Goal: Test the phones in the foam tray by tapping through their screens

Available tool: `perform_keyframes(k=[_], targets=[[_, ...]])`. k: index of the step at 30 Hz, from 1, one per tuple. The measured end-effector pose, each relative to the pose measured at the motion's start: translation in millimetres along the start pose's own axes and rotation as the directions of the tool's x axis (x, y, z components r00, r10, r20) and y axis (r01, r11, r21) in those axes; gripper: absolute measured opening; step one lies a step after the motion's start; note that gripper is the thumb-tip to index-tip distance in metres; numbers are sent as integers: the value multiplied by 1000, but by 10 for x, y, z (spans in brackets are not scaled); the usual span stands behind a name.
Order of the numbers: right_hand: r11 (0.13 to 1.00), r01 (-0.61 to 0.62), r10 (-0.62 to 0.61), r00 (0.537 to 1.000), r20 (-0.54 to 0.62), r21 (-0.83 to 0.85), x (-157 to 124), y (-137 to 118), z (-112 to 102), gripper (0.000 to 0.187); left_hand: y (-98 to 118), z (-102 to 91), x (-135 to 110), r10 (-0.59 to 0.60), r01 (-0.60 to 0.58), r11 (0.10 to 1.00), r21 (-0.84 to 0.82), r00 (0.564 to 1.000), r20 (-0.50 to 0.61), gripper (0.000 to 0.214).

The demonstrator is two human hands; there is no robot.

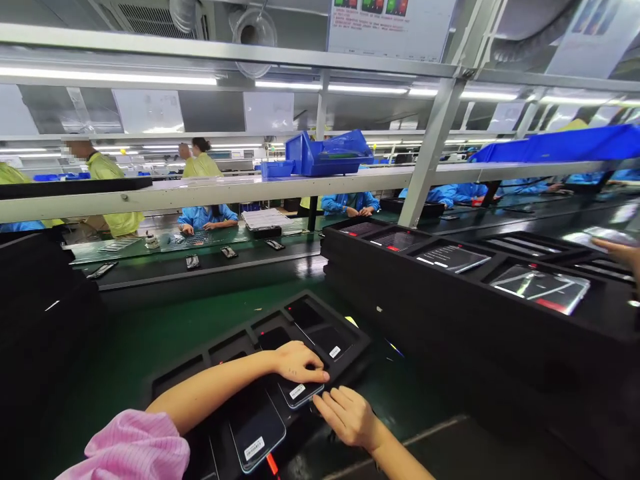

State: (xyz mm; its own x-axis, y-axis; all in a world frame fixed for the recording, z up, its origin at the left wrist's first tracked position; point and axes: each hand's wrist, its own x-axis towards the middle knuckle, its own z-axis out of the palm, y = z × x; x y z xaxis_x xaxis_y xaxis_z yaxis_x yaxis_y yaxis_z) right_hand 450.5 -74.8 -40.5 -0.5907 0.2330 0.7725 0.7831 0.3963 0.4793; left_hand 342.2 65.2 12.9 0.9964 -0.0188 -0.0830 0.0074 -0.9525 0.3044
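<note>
A black foam tray (357,348) lies aslant on the green bench, with several dark-screened smartphones in its slots. My left hand (300,363) reaches across one smartphone (303,395) that has a white label at its lower end. Its fingers are bent over the phone, partly hidden. At the bottom edge of that phone, my right hand (347,417) has its fingers pinched together; what sits between them is hidden. The neighbouring smartphone (257,420) bears a white label, and a red strip or cable (273,465) shows at its lower end.
Stacked black foam trays (450,313) with phones stand on the right, where another person's hand (623,253) holds a phone. A dark stack (50,333) rises on the left. Beyond, a conveyor (210,273) carries several small devices. Blue bins (330,155) sit on the shelf.
</note>
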Motion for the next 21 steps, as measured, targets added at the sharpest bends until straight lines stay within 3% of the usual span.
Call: perform_keyframes(k=[8,21], targets=[[999,-32,35,997,69,-39,-115,-32,-1,23,-68,35,-28,20,-19,996,-86,1000,5,34],[995,29,-20,996,90,-97,81,-33,-127,23,-47,-5,-47,35,-33,994,-106,999,18,34]])
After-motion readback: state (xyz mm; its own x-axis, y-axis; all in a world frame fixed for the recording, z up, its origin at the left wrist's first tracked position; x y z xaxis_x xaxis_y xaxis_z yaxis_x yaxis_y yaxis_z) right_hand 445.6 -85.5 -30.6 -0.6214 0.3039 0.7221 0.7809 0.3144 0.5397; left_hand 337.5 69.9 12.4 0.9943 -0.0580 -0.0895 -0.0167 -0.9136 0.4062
